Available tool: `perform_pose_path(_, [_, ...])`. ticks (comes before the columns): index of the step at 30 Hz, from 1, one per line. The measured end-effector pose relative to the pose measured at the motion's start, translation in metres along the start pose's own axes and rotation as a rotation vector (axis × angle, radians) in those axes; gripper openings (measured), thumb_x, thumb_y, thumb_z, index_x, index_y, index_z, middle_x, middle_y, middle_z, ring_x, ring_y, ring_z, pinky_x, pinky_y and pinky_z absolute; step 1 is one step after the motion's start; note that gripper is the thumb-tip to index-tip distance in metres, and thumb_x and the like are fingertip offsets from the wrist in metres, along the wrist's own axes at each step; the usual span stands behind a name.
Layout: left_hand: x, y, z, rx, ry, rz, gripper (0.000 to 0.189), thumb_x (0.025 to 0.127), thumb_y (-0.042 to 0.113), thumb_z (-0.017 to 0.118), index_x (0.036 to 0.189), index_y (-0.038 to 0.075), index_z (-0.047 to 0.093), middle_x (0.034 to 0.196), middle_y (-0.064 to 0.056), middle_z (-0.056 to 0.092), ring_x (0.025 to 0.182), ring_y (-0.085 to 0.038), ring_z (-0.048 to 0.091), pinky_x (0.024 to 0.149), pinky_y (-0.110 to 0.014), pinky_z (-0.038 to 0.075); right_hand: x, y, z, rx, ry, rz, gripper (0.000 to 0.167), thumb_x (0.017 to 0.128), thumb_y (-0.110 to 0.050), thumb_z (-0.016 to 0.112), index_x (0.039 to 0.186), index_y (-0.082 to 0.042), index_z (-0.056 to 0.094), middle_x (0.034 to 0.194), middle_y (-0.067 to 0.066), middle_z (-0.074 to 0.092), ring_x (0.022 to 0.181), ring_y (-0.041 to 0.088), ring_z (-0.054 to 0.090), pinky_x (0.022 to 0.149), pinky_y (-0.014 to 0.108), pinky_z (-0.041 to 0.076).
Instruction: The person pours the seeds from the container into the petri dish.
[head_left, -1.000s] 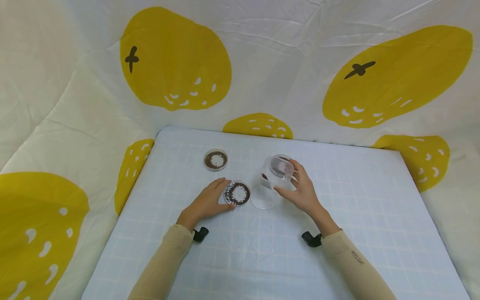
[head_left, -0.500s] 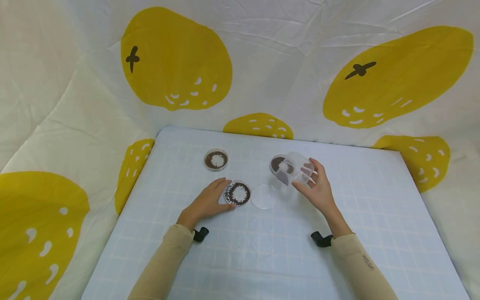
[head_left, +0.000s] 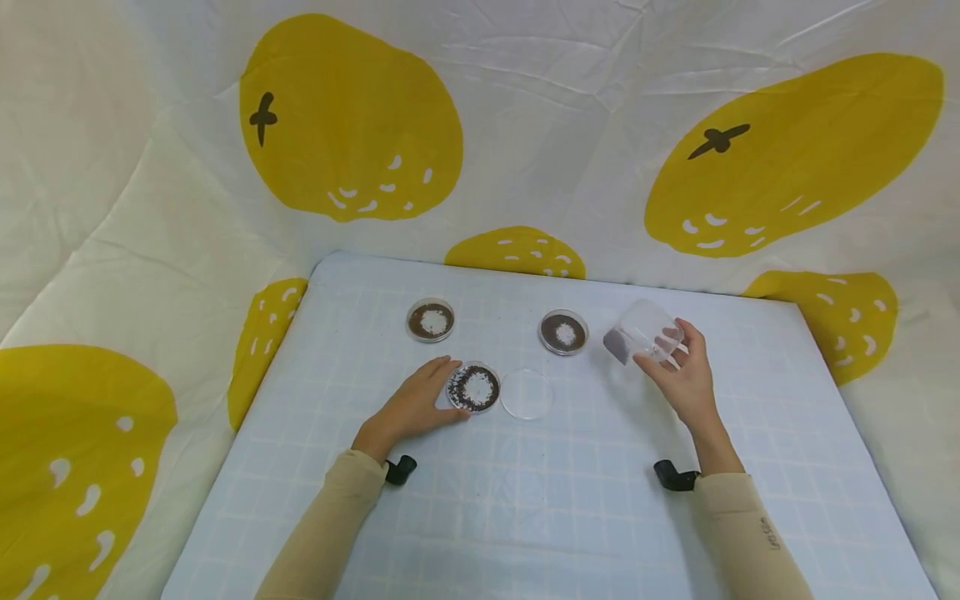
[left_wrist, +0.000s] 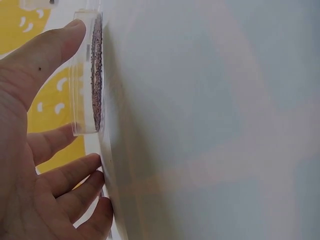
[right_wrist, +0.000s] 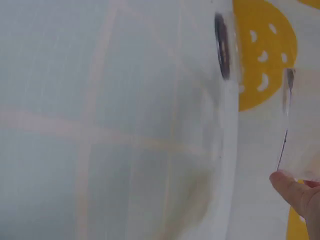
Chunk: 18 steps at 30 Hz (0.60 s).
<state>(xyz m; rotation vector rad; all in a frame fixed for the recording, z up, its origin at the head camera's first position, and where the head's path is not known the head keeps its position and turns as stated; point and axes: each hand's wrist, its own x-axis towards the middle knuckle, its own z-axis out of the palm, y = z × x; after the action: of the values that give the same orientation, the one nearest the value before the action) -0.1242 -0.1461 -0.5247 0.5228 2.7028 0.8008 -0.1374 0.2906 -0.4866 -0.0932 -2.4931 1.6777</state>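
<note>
My left hand point(head_left: 415, 404) holds a clear petri dish point(head_left: 473, 387) on the table, thumb on its near side and index finger on its far side. Dark brown granules ring a white middle in that dish. In the left wrist view, the thumb touches the wall of the petri dish point(left_wrist: 96, 75). On the right, my right hand point(head_left: 684, 383) grips a clear plastic cup point(head_left: 643, 329), tilted above the table, with some dark matter at its lower left. Only part of the cup point(right_wrist: 306, 125) shows in the right wrist view. Beside the left dish lies a clear round lid point(head_left: 527, 394).
Two more petri dishes with brown granules stand farther back, one dish point(head_left: 431, 320) at left and another dish point(head_left: 564, 332) at right. The table point(head_left: 495, 500) has a pale blue checked cover. Fabric printed with yellow fruit point(head_left: 352, 117) rises behind and at the sides.
My right hand has carried the cup to the right, away from above the lid and past the back right dish, which now shows fully. The left hand and its dish have stayed put.
</note>
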Motion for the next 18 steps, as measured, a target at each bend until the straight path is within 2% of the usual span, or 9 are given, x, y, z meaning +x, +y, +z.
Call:
perform_pose_path(5, [0.000, -0.001, 0.001, 0.003, 0.000, 0.004, 0.093, 0.085, 0.053, 0.076, 0.158, 0.017, 0.031, 0.162, -0.011, 0.026, 0.148, -0.031, 0.023, 0.118, -0.048, 0.022, 0.004, 0.005, -0.017, -0.050, 0.042, 0.072, 0.098, 0.089, -0.020, 0.078, 0.159, -0.013, 0.010, 0.156, 0.019, 0.026, 0.138, 0.043, 0.036, 0.110, 0.054, 0.035])
perform_pose_path(13, [0.001, -0.001, 0.001, -0.001, -0.004, -0.004, 0.093, 0.085, 0.053, 0.076, 0.158, 0.018, 0.031, 0.163, -0.011, 0.025, 0.148, -0.030, 0.022, 0.118, -0.048, 0.022, 0.012, 0.023, -0.030, -0.042, 0.080, 0.151, 0.101, 0.088, -0.020, 0.079, 0.159, -0.011, 0.007, 0.158, 0.020, 0.020, 0.140, 0.041, 0.033, 0.112, 0.050, 0.033])
perform_pose_path(18, [0.000, 0.000, 0.001, -0.006, 0.004, -0.003, 0.093, 0.085, 0.053, 0.076, 0.158, 0.018, 0.031, 0.163, -0.010, 0.025, 0.148, -0.030, 0.022, 0.118, -0.048, 0.022, 0.014, 0.030, -0.035, -0.051, 0.075, 0.204, 0.102, 0.089, -0.024, 0.078, 0.157, -0.010, 0.003, 0.160, 0.020, 0.015, 0.142, 0.042, 0.029, 0.113, 0.051, 0.031])
